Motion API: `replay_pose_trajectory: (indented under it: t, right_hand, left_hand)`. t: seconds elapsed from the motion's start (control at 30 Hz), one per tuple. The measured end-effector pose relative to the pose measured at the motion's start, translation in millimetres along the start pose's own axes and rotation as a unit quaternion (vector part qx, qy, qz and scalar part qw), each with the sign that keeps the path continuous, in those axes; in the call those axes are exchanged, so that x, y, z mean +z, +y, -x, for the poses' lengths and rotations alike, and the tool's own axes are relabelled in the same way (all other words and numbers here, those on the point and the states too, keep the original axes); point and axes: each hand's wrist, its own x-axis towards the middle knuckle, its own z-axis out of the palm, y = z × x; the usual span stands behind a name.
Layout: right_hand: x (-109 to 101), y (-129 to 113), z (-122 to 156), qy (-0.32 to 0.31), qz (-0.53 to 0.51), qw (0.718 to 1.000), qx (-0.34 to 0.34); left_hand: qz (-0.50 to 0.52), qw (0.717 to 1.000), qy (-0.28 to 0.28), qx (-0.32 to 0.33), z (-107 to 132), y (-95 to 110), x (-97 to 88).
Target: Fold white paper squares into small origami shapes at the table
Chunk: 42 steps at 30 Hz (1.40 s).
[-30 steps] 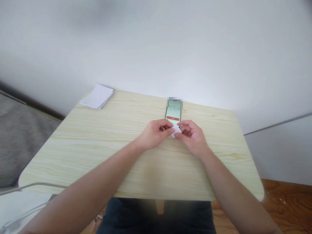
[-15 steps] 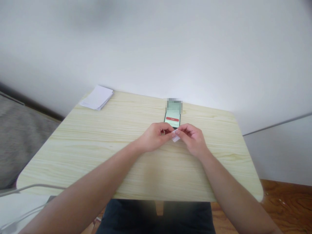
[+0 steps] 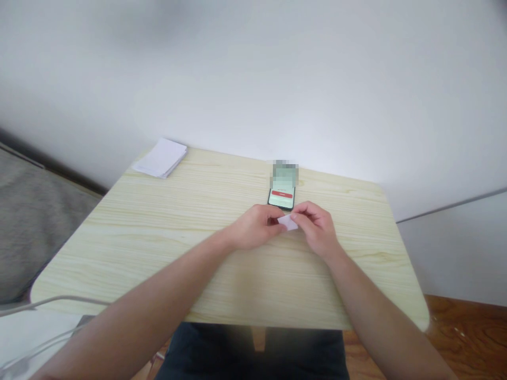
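A white wall (image 3: 253, 79) fills the upper frame, a pale wooden table (image 3: 158, 237) the centre, brown wooden floor (image 3: 467, 338) the lower right.

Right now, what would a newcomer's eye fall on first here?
At the middle of the pale wooden table, the left hand and the right hand pinch a small white slip of paper between their fingertips. Just beyond them a phone lies flat with its screen lit. A stack of white sheets sits at the far left corner.
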Motion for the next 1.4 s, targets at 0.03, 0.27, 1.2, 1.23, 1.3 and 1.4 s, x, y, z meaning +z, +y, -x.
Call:
replay_pose_trajectory:
  t: [0.03, 0.27, 1.2, 1.23, 1.3, 1.4]
  right_hand:
    - [0, 0, 0, 0.004, 0.0, 1.0, 0.003]
    - [-1, 1, -1, -0.018, 0.0, 1.0, 0.022]
    - [-9, 4, -5, -0.059, -0.001, 0.998, 0.036]
    - [-9, 4, -5, -0.058, -0.007, 0.998, 0.036]
    - [-8, 2, -4, -0.059, -0.018, 0.997, 0.035]
    - [-9, -2, -4, -0.063, -0.03, 0.997, 0.037]
  left_hand:
    - [0.004, 1.0, -0.001, -0.006, 0, 0, -0.2]
    - [0.066, 0.997, 0.019, -0.033, 0, 2, -0.3]
    - [0.137, 0.987, 0.069, -0.041, -3, 0, -6.6]
    - [0.136, 0.988, 0.071, -0.038, -3, -1, -6.5]
    - [0.14, 0.987, 0.071, -0.031, -3, -1, -5.6]
    - [0.191, 0.979, 0.068, -0.007, -3, 1, -3.6]
